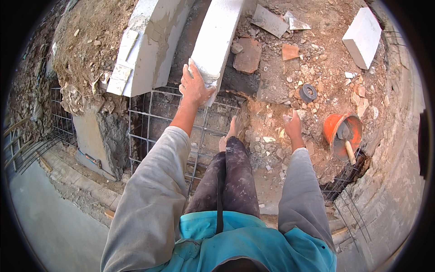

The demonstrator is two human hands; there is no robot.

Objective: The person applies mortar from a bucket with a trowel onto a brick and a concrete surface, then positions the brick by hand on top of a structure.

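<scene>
My left hand clasps the near end of a long white block, with its fingers along the left edge and thumb at the right. Some grey mortar shows on the block's end by my palm. Held out over the rubble, my right hand is empty, its fingers partly bent and apart. To its right, an orange bucket leans with its mouth toward me. Inside lies a trowel with a wooden handle sticking over the rim.
Left of the block stands another white block wall smeared with mortar. A steel rebar grid spans the trench by my legs. A loose white block, a black ring-shaped roll and broken tiles lie on the rubble.
</scene>
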